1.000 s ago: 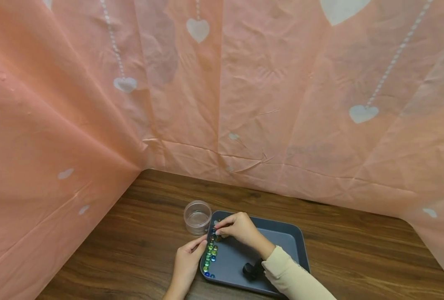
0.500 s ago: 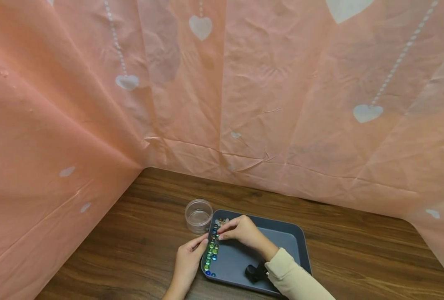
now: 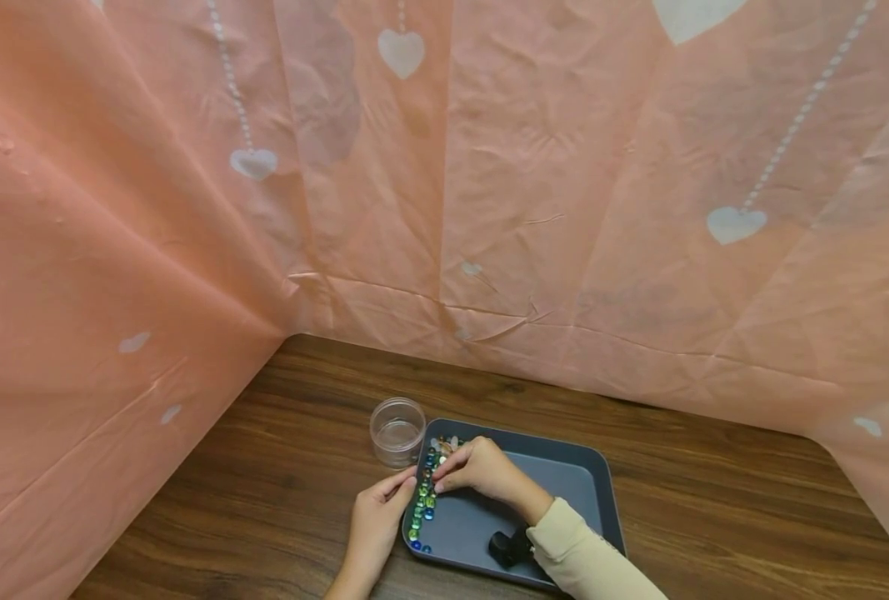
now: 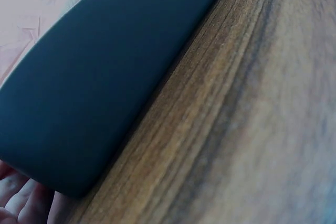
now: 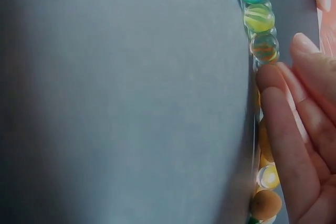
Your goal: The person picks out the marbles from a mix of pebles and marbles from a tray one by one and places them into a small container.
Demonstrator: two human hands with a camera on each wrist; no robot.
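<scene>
Along the left side of a dark grey tray (image 3: 556, 492) lies a line of glass marbles (image 3: 418, 523), green, yellow and blue among them. My right hand (image 3: 481, 471) is over this line, fingertips down at the marbles. The right wrist view shows its thumb apart from the fingers, with a clear marble (image 5: 264, 46) with an orange swirl right by the fingertips. My left hand (image 3: 375, 508) holds the tray's left rim between thumb and fingers; in the left wrist view its fingers (image 4: 23, 203) show at the tray's outer wall (image 4: 94, 77), partly hidden.
A clear round plastic tub (image 3: 397, 433) stands on the wooden table (image 3: 302, 467), just left of the tray's far left corner. A black device (image 3: 507, 547) is at the right wrist, over the tray. Pink cloth (image 3: 489, 208) with white hearts hangs behind and at the left.
My right hand has moved a little nearer along the line of marbles, uncovering more of them in the far left corner. My left hand stays at the rim.
</scene>
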